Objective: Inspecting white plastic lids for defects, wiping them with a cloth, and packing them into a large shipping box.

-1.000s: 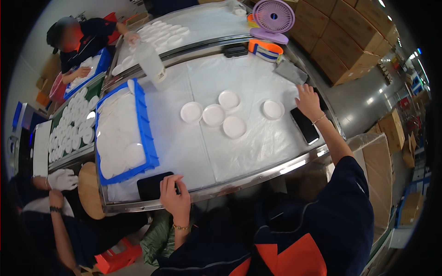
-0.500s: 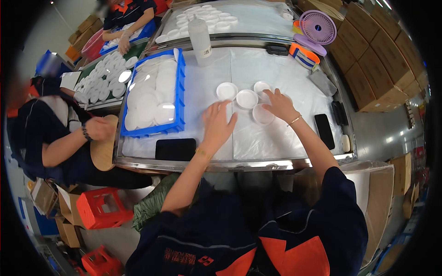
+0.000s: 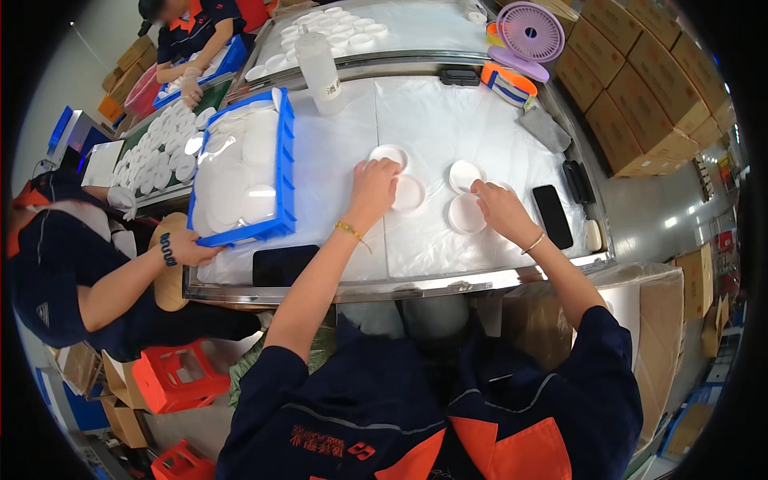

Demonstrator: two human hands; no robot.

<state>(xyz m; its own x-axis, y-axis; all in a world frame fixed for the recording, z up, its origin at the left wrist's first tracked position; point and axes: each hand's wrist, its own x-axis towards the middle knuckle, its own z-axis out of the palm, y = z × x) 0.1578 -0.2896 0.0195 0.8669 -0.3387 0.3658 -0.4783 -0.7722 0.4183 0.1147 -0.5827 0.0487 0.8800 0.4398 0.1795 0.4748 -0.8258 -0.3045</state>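
White dishes: round and shallow, on the middle of the sheet-covered desk (image 3: 432, 252); an upper dish (image 3: 391, 152) and a lower dish (image 3: 410, 194) on the left, a far dish (image 3: 465, 174) and a near dish (image 3: 466, 215) on the right.
Left hand (image 3: 374, 190): over the left pair, fingers bent and covering part of both rims; cannot tell whether the grip pinches.
Right hand (image 3: 506, 214): thumb and fingers at the near dish's right edge; cannot tell if this grip is closed on it.
In the way: right hand hides most of another white rim behind it.
Right side: phone (image 3: 552, 217) just beyond that wrist; black case (image 3: 578, 182) by the desk edge.
Left side: blue crate (image 3: 286, 172) full of white discs (image 3: 240, 172), blocking that side; co-worker's hand (image 3: 192, 250) at its near corner; dark flat device (image 3: 284, 266) below.
Far edge: clear bottle (image 3: 318, 76) near the crate, purple fan (image 3: 530, 32), orange band (image 3: 510, 83), grey cloth (image 3: 546, 130).
Beyond: stacked cartons (image 3: 640, 88) right; red stool (image 3: 178, 376) on the floor, lower left.
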